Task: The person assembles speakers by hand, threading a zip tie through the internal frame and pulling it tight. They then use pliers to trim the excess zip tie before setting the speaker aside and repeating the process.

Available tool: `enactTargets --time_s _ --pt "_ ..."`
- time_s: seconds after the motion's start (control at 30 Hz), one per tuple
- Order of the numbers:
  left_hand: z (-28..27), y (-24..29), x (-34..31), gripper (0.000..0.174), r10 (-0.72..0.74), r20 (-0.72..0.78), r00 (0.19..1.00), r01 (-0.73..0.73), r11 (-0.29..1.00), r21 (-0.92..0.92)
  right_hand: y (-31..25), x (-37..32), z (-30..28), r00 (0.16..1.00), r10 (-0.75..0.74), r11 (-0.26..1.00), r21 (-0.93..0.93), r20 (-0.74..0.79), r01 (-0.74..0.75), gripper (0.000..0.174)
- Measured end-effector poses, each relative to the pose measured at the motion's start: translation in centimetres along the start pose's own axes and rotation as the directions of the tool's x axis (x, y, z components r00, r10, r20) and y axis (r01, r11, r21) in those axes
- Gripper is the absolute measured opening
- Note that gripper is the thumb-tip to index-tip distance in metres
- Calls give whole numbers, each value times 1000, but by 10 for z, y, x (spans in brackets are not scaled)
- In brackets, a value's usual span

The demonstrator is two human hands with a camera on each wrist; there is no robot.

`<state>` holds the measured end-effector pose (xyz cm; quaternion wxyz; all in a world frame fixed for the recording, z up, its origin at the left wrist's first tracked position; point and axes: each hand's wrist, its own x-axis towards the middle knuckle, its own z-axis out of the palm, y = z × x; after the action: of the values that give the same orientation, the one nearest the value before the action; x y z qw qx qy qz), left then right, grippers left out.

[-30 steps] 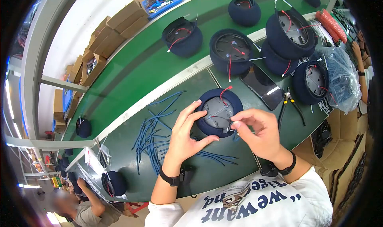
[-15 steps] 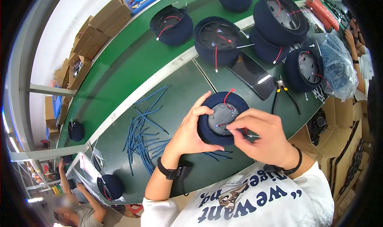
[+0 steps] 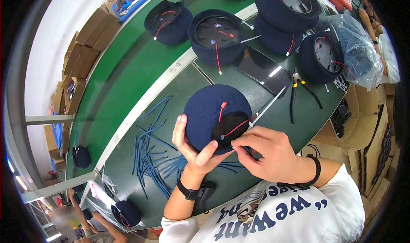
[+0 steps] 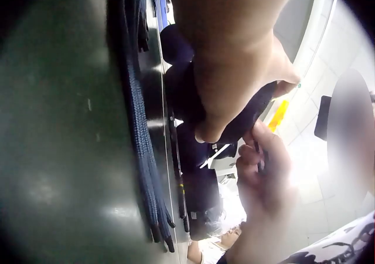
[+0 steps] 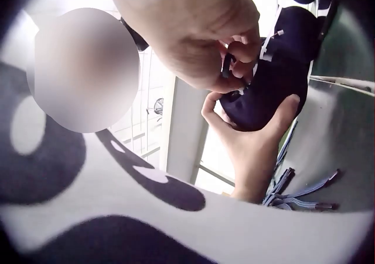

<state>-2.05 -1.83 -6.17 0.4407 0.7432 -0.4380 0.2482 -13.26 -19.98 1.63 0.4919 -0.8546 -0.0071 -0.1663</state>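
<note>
A round navy fabric-covered piece (image 3: 213,104) is tilted with its domed side toward the head camera. My left hand (image 3: 197,157) grips it from the left and below, thumb by its dark opening (image 3: 224,128). Red wires (image 3: 221,111) and a white cable tie (image 3: 273,102) stick out of it. At its lower right edge my right hand (image 3: 271,155) pinches a dark cord, whose end shows between the fingers in the right wrist view (image 5: 227,64). The left wrist view has my left hand (image 4: 234,70) around the piece and my right fingers close to it.
Loose blue cords (image 3: 149,157) lie left of the piece. Beyond are a black phone-like slab (image 3: 262,72), pliers (image 3: 294,96) and several more navy pieces (image 3: 218,51). A clear plastic bag (image 3: 358,51) sits at right, cardboard boxes (image 3: 92,27) at upper left.
The navy piece has turned from its grey inside facing up to its fabric side, and is raised. The right fingers moved from inside it to its lower edge. The head view shifted.
</note>
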Motion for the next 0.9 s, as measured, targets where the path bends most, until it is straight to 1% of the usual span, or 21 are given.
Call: enactTargets --time_s 0.03,0.1,0.13,0.2,0.3,0.4,0.5,0.6,0.7,0.8,0.9 --pt "0 1 -4 74 -13 -15 1000 13 1000 11 0 1 3 1000 -1 1000 11 -22 1 24" --pt "-5 5 -1 81 29 28 999 -31 995 92 0 2 8 998 -2 999 33 -64 4 23" --pt "-6 6 1 85 49 51 998 -55 990 132 0 2 7 998 3 1000 0 -69 -3 22" --pt "-5 5 -1 84 54 48 997 -60 991 124 -1 4 6 997 13 998 -63 -82 -19 20" --pt "-4 5 -1 83 51 60 997 -59 988 143 2 6 6 999 -9 998 -61 -49 6 19" --pt "-6 5 -1 85 41 80 996 -54 985 164 2 8 7 999 47 996 75 1 -47 18" --pt "-5 5 -3 88 32 64 997 -42 986 159 0 14 3 987 159 971 177 37 -164 14" --pt "-6 4 -4 91 41 63 997 -50 986 157 -1 17 -2 959 265 935 219 97 -280 11" --pt "-7 6 -3 91 24 87 996 -38 986 164 -1 21 -7 944 293 931 179 152 -318 8" --pt "-7 5 -3 91 29 103 994 -47 983 176 8 19 -2 977 170 971 151 125 -188 8" --pt "-7 4 -2 89 34 99 995 -51 983 174 9 22 -4 973 169 965 176 160 -197 7"
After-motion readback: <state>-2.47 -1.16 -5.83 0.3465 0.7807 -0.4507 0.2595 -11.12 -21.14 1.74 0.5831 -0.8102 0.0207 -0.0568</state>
